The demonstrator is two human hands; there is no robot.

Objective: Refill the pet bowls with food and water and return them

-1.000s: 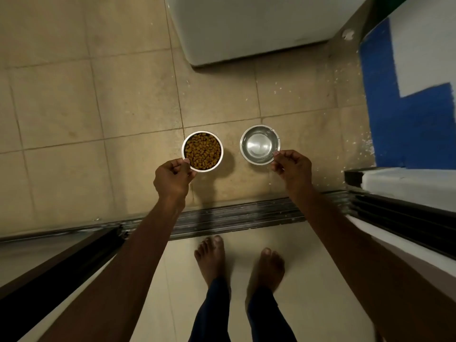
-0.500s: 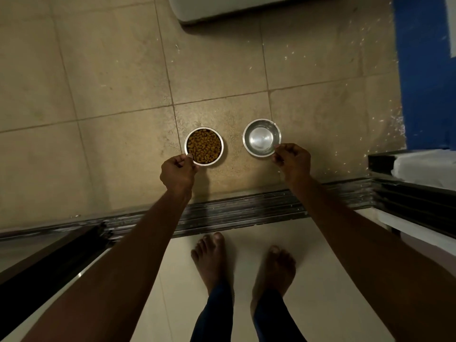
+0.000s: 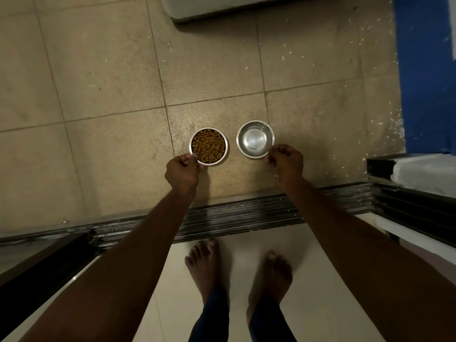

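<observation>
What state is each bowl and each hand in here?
Food bowl: full of brown kibble, upright, held at its near rim.
Water bowl: upright; whether it holds water is unclear.
Left hand: pinches the food bowl's rim.
Right hand: pinches the water bowl's rim.

Both bowls look like polished metal: the food bowl [image 3: 208,146] has a bright, shiny rim around matt brown kibble [image 3: 209,145], and the water bowl [image 3: 255,142] is smooth and mirror-glossy inside. The outer floor [image 3: 98,95] is beige tile, matt and speckled, rough-looking, with pale grout lines. The door track [image 3: 234,213] is ribbed, dull scuffed metal. The inner floor [image 3: 308,280] is smooth pale tile with a slight sheen. The blue mat [image 3: 424,82] looks like fuzzy cloth.
</observation>
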